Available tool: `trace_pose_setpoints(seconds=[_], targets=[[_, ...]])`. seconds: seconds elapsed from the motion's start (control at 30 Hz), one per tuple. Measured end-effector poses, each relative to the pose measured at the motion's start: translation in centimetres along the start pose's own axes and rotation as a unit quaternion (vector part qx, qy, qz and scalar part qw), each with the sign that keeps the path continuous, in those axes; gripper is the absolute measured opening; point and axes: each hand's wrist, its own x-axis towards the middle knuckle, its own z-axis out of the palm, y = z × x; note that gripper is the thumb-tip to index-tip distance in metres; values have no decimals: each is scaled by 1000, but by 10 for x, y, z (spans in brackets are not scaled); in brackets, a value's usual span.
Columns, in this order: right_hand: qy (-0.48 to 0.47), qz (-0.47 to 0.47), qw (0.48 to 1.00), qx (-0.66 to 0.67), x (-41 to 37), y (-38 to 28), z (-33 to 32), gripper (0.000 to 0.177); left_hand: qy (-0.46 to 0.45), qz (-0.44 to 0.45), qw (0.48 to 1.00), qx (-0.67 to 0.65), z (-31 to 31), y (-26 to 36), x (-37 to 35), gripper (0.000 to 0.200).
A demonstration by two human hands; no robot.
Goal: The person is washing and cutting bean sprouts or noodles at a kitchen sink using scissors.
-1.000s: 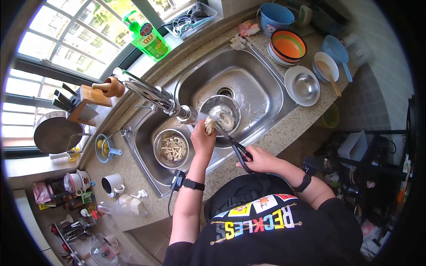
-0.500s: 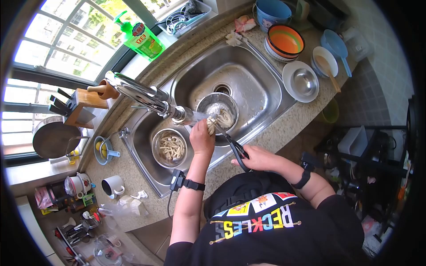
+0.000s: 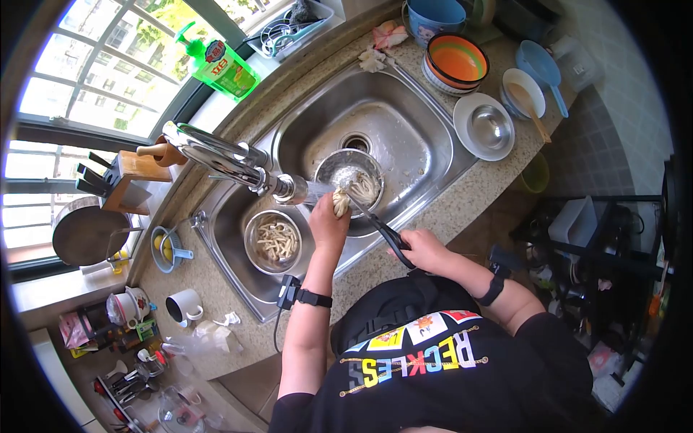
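My left hand (image 3: 328, 227) pinches the pale bunch (image 3: 340, 203) at the near bowl (image 3: 329, 163), by the large basin's (image 3: 411, 137) near-left corner, likely so bits drop inside. My right hand's (image 3: 427, 250) grip is closed round the scissors (image 3: 392, 237), angled to reach the bunch. Pale strips (image 3: 278, 241) fill the other bowl (image 3: 252, 249), in the smaller basin (image 3: 237, 208).

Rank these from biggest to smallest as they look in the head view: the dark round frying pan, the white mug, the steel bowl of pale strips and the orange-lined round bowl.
1. Dark round frying pan
2. Steel bowl of pale strips and orange-lined round bowl: too alike to rank
3. White mug
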Motion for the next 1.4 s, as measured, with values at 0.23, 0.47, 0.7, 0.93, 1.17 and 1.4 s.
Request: trace_pose_setpoints(seconds=[0.23, 0.47, 0.7, 0.93, 1.17, 1.4], targets=[[-35, 21, 998, -42, -4, -4, -1, 58, -60, -101, 988, -101, 0, 0, 2, 26], [-62, 43, 996, -48, -4, -17, -9, 67, -93, 22, 994, -61, -17, 9, 4, 26], [-1, 12, 999, -53, 0, -4, 4, 55, -120, 49, 991, -35, -18, 4, 3, 25], [79, 52, 995, 30, -3, 9, 1, 42, -105, -40, 981, -160, -4, -5, 2, 21], [216, 109, 953, -183, -14, 75, -40, 34, -123, -289, 695, -647, -6, -23, 16, 22], [266, 204, 910, -243, -36, 107, -76, 28, -97, -340, 571, -741, 4, -46, 20, 27]])
